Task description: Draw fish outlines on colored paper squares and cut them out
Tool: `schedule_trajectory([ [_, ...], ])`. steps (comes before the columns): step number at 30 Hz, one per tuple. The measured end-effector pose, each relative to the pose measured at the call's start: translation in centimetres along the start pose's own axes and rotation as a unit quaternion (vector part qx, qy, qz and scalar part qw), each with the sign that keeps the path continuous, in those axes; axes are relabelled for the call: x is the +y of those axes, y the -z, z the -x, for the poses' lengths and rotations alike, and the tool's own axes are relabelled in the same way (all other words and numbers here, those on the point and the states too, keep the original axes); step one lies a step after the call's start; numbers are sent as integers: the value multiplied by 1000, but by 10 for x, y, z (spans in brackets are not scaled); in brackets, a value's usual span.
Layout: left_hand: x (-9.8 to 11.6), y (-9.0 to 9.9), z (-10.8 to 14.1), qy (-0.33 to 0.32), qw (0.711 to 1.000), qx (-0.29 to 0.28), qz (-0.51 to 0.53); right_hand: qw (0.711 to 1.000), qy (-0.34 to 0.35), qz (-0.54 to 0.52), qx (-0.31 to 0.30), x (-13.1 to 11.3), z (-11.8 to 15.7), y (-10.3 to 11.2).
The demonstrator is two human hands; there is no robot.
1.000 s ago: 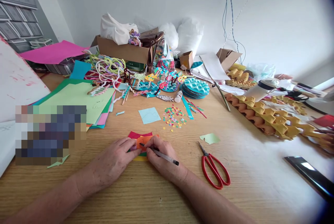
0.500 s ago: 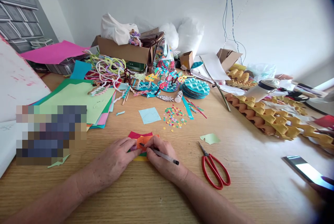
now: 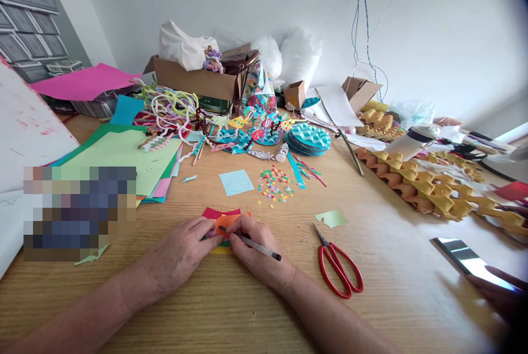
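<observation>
A small stack of coloured paper pieces (image 3: 223,214), red, orange, green and yellow, lies on the wooden table before me. My left hand (image 3: 187,247) presses on its left side, fingers bent together over the edge. Pinched in my right hand (image 3: 256,247) is a pen (image 3: 262,248), its tip on the orange top piece, where a thin line shows. Red-handled scissors (image 3: 339,266) rest to the right, below a light green scrap (image 3: 332,218). Beyond the stack are a light blue square (image 3: 236,182) with a drawn outline and scattered round confetti (image 3: 274,183).
Large coloured sheets (image 3: 119,159) lie at the left. Pipe cleaners (image 3: 173,109), paper fish and blue wavy discs (image 3: 308,139) stand further back. Egg-carton pieces (image 3: 416,183) spread at the right, where another person's hand (image 3: 495,288) holds a phone (image 3: 474,263).
The other person's phone and hand have moved left, further into view. The pen has shifted very slightly; my left hand keeps its place on the paper.
</observation>
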State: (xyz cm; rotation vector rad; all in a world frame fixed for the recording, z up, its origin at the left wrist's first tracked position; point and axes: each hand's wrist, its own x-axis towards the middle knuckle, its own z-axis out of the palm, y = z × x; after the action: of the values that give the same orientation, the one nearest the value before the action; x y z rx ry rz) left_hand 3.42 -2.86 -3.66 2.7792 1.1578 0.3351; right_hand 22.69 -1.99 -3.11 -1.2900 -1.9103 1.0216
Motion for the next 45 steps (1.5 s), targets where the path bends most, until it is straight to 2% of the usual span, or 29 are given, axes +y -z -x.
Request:
schedule_trajectory([
  [4, 0, 0, 0, -2, 1000, -10, -5, 1000, -11, 2, 2, -1, 0, 0],
  [10, -1, -1, 0, -3, 1000, 9, 13, 1000, -4, 5, 3, 0, 0, -1],
  [19, -1, 1, 0, 1, 1000, -4, 1, 1000, 0, -6, 12, 3, 0, -2],
  [22, -2, -1, 2, 0, 1000, -9, 9, 996, 5, -62, 57, 5, 3, 0],
  [26, -2, -1, 2, 5, 1000, -16, 9, 976, 8, -165, 141, -1, 8, 15],
  [30, -4, 10, -2, 1, 999, -8, 54, 951, 31, -217, 218, -5, 10, 34],
  [34, -17, 27, -2, 40, 992, 54, 110, 938, 46, -217, 267, -4, 8, 46],
  [39, -33, 47, -1, 81, 989, 74, 96, 947, 65, -173, 263, -2, 11, 45],
  [45, -31, 58, -19, 78, 992, 51, 87, 969, 86, -59, 223, 3, 10, 42],
])
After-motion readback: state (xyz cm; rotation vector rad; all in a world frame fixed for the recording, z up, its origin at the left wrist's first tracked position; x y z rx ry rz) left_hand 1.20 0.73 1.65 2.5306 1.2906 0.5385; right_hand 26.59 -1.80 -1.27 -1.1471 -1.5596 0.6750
